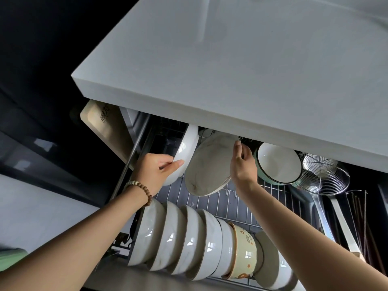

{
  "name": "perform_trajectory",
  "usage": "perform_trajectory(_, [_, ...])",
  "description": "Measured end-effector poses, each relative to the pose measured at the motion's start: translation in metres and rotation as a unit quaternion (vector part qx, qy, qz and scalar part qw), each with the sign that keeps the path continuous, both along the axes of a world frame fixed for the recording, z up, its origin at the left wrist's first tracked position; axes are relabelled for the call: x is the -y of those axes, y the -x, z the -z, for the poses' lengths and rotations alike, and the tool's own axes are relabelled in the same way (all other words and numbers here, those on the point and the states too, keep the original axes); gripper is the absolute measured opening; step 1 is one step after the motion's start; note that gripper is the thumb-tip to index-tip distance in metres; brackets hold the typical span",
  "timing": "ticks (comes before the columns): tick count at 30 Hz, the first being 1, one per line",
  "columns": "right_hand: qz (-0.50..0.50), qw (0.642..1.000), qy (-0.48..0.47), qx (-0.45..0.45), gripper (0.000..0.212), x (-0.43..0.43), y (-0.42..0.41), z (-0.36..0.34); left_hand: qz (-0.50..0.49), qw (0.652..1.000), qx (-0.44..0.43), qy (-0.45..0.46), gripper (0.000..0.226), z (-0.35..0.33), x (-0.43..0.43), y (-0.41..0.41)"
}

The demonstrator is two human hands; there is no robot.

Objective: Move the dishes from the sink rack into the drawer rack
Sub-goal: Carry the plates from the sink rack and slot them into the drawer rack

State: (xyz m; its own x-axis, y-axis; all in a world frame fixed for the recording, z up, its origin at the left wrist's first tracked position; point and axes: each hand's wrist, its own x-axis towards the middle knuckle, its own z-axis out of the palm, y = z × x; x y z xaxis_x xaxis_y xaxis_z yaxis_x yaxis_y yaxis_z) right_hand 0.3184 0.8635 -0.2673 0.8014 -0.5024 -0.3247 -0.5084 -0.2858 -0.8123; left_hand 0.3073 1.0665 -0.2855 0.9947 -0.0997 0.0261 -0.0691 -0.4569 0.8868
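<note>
Below the grey countertop the wire drawer rack (225, 203) is pulled out. My left hand (156, 172) grips the rim of a white deep dish (188, 147) standing on edge at the rack's back left. My right hand (243, 162) pinches the right rim of a marbled grey plate (210, 164), which leans tilted in the rack just right of the white dish. A row of several white bowls (184, 236) stands on edge along the rack's front, ending in a cream patterned bowl (244, 253). The sink rack is out of view.
The thick countertop (231, 80) overhangs the drawer's back. A green-rimmed bowl (277, 162) sits right of the plate. A wire skimmer (323, 175), a ladle handle and chopsticks (361, 223) fill the right compartment. A cutting board (100, 120) stands at the far left.
</note>
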Motion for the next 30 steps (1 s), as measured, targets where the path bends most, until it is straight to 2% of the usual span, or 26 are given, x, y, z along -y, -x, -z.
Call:
perform_trajectory(15, [-0.024,0.998,0.054,0.004,0.043,-0.018,-0.010,-0.006,0.003,1.000,-0.003,0.006,0.057,0.001,0.000,0.000])
perform_trajectory(21, [-0.024,0.998,0.047,-0.015,0.043,-0.026,-0.018,-0.003,0.001,1.000,-0.003,0.017,0.055,0.001,0.002,0.001])
perform_trajectory(30, [-0.093,0.995,0.032,-0.024,0.056,-0.022,-0.024,-0.010,0.004,1.000,-0.002,0.017,0.056,0.003,0.004,0.000])
